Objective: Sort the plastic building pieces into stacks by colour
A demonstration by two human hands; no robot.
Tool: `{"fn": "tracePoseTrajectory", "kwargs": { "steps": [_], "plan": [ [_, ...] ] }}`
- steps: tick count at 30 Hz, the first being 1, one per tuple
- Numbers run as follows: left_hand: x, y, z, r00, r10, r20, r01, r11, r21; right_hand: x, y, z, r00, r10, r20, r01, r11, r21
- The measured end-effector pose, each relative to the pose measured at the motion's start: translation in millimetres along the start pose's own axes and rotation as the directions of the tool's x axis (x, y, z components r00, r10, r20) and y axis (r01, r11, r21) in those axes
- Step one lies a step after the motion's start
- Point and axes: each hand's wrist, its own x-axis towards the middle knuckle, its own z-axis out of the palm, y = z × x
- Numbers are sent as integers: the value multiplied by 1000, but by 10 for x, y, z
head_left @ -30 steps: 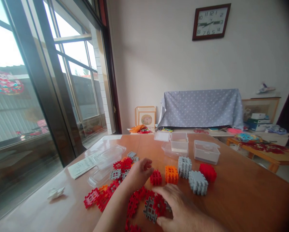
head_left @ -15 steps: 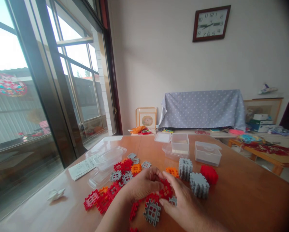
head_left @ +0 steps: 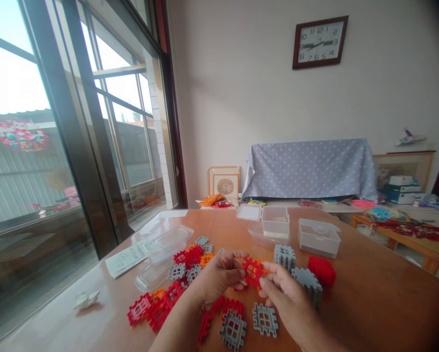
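A red window-shaped building block [head_left: 253, 270] is held up between my two hands, just above the table. My left hand [head_left: 223, 275] pinches its left edge between thumb and fingers. At its right edge are the closed thumb and fingers of my right hand [head_left: 284, 289]. Below them lie a grey window-shaped block [head_left: 265, 319] and another grey block [head_left: 232, 330], with red blocks beside my left wrist. Right of my right hand sit a grey block stack [head_left: 307, 284], a second grey stack [head_left: 284, 257] and a red stack [head_left: 321, 271].
Loose red, orange and grey blocks [head_left: 158, 313] spread left of my hands. Clear plastic lids [head_left: 168, 239], a paper sheet [head_left: 125, 260] and crumpled tissue [head_left: 86, 300] lie on the left. Clear plastic boxes [head_left: 319, 238] stand at the back of the wooden table [head_left: 381, 303].
The red block has been raised higher and now shows between my fingers. My right hand has shifted slightly right and up, uncovering a grey block on the table. The view has tilted slightly.
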Motion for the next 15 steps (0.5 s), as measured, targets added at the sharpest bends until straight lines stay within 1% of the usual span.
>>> {"fn": "tracePoseTrajectory", "kwargs": {
  "steps": [3, 6, 11, 15],
  "plan": [
    [13, -18, 1, 999, 6, 43, -6, 1000, -2, 33, -27, -15, 998, 56, -35, -53, 996, 69],
    [23, -26, -2, 997, 20, 75, -21, 1000, 0, 47, -62, -40, 995, 81, -51, -76, 993, 86],
    [32, -30, -2, 995, 66, 72, -68, 997, 31, 14, -124, -50, 993, 114, 9, -114, 990, 82],
    [33, -38, 32, 990, 118, 77, -120, 993, 20, 8, -119, -55, 993, 114, 34, -117, 989, 89]
  ]
}}
